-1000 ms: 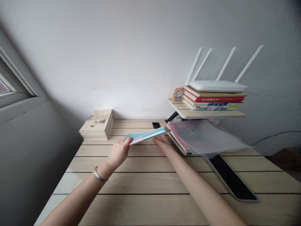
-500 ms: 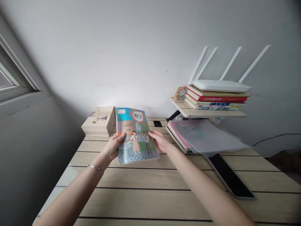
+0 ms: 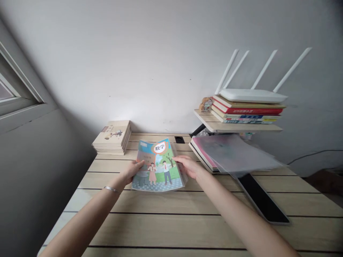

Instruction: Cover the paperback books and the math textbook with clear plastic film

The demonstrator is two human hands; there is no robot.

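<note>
A math textbook [image 3: 160,169] in a clear plastic cover is held low over the middle of the table, its illustrated front facing up. My left hand [image 3: 132,170] grips its left edge, thumb on the cover and the other fingers hidden beneath. On the opposite side, my right hand [image 3: 187,166] holds the right edge, thumb on top, where the transparent cover sticks out past the book. A silver bangle [image 3: 111,189] circles my left wrist.
A stack of beige books [image 3: 112,137] stands at the back left. At right, plastic sleeves [image 3: 235,153] lie over more books beside a dark tablet-like device [image 3: 264,200]. Above, a small shelf [image 3: 241,126] bears books [image 3: 249,111] and a white router [image 3: 253,95].
Both hands have lowered the textbook towards me, and it now lies flatter. My right hand has shifted slightly right and down.
</note>
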